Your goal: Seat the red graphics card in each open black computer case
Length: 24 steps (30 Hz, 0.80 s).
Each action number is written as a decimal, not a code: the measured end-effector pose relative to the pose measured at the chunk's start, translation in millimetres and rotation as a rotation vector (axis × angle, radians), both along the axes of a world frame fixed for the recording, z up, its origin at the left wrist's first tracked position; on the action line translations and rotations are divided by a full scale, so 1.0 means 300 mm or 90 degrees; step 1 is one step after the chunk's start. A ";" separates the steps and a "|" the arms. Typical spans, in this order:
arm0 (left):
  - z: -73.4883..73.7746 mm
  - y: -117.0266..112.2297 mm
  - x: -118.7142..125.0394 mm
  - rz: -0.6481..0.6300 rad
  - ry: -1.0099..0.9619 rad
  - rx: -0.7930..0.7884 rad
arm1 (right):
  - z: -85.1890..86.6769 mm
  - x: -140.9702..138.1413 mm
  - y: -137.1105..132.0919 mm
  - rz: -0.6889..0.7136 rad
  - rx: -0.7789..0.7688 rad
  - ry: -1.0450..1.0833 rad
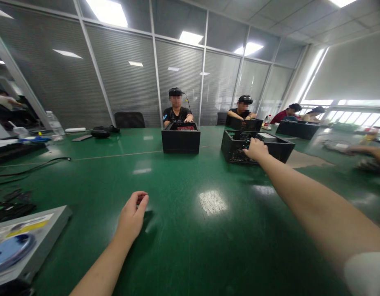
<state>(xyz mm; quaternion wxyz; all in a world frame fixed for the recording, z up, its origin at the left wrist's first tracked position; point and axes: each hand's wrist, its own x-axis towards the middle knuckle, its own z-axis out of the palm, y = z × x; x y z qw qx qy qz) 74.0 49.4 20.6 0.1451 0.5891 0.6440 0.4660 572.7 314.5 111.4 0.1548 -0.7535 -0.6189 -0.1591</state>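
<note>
My right hand [256, 150], at the end of an outstretched arm, grips the near upper edge of an uncovered black computer case [277, 151] on the green table. Its fingers curl over the rim beside a perforated panel, and the inside of the case shows only in part. Over the middle left of the table is my left hand [131, 216], its fingers loosely bent with a small gap to the thumb. I see nothing held in it. A grey metal drive [51, 230] with a yellow label lies at the near left, apart from that hand.
Another black case [181, 142] stands across the green table [177, 246], with a person [176, 113] behind it. A second person [242, 111] leans over a further case. Black cables [32, 170], dark parts [14, 205] and a clear bottle [54, 123] are on the left.
</note>
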 end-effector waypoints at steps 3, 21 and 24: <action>0.012 -0.005 0.011 -0.006 0.049 -0.023 | -0.010 0.137 0.095 -0.004 -0.045 0.005; -0.011 0.012 0.033 -0.005 0.118 0.012 | -0.078 0.162 0.082 -0.009 0.056 -0.121; -0.013 0.010 0.031 -0.019 0.112 0.024 | -0.056 0.125 0.015 -0.005 0.056 -0.138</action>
